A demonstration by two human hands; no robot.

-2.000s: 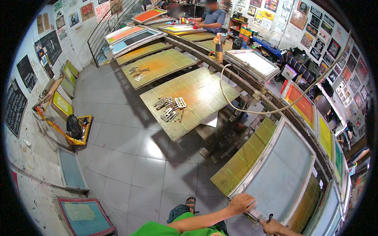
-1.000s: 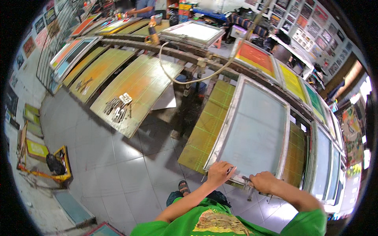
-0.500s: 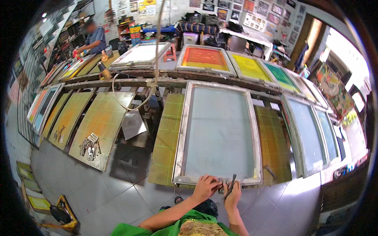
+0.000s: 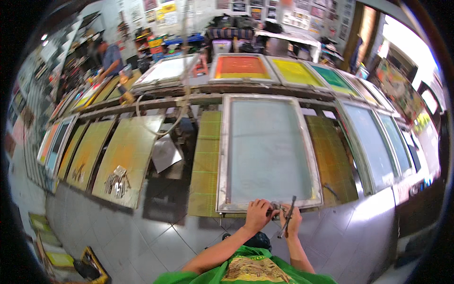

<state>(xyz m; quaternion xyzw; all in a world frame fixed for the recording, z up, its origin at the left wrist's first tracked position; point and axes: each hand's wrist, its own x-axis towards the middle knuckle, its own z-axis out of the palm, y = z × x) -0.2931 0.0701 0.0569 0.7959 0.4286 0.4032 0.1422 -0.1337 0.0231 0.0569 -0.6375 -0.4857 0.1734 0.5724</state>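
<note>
Tool (image 4: 289, 213), aimed at ten o'clock a second ago, now slants toward one in the grip of my right hand (image 4: 293, 221), so both hands seem to work together, my left hand (image 4: 258, 215) narrowed on an unclear dark piece (image 4: 273, 211) at the six o'clock edge of a scuffed whitish, grey-meshed screen (image 4: 222, 156).

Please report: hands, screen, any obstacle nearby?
Left hand at near edge of pale screen, grip unclear. Right hand gripping dark tool. Dark bar on board right of screen, away from both hands.
</note>
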